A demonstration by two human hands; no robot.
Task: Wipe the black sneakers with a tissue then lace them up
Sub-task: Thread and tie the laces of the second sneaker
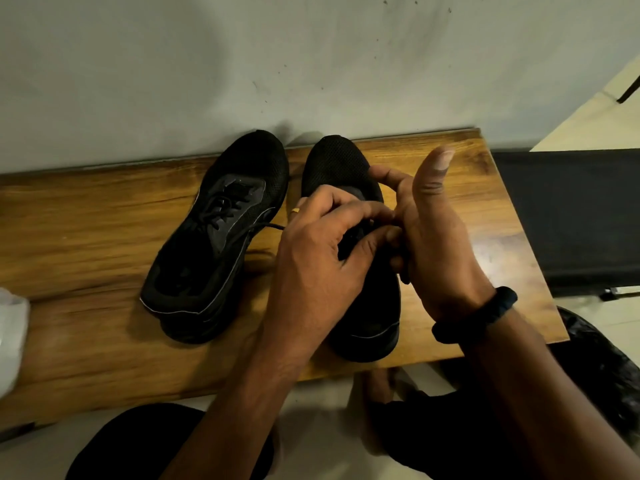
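- Lacing: left hand [322, 261] pinches the right sneaker's [341, 164] lace [360, 237]; right hand [436, 244] fingers curl round it, thumb raised clear.
- Left sneaker [221, 233] waits alongside.

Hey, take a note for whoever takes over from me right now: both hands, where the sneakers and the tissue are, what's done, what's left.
Left hand: fingers curled, pinching the lace of the sneaker under the hands.
Right hand: fingers curled on the same lace, thumb up; both grips mostly hidden.
Both sneakers stand toes to the wall on the wooden bench; the other sneaker looks laced, one end trailing.
White wad, likely the tissue, at the bench's left edge.
Done: other sneaker laced; wiping can't be judged.
Left: finish lacing this one.
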